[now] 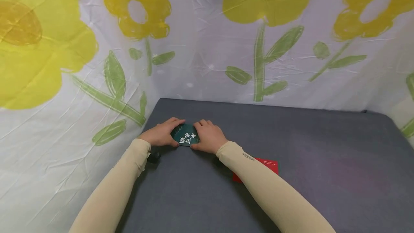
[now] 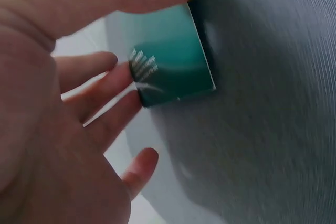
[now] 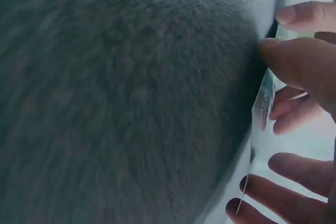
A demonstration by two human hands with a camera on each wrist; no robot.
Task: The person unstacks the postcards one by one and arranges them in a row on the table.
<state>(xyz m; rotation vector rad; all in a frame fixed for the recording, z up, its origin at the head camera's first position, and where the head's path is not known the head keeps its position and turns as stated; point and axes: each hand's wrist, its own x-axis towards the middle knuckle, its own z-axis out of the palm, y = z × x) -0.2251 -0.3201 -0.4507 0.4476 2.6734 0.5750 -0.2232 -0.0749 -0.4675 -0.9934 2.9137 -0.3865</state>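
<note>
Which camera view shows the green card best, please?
The head view: the green card shows its white characters clearly. The left wrist view shows part, the left hand covering some; the right wrist view, a narrow strip.

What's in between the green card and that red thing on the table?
In the head view, the person's right hand, which grips the green card, and its cream sleeve come between; the sleeve partly covers the red thing.

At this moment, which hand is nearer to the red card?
Right. The right hand is forward-left of the red card; the left hand is farther left, past the green card.
</note>
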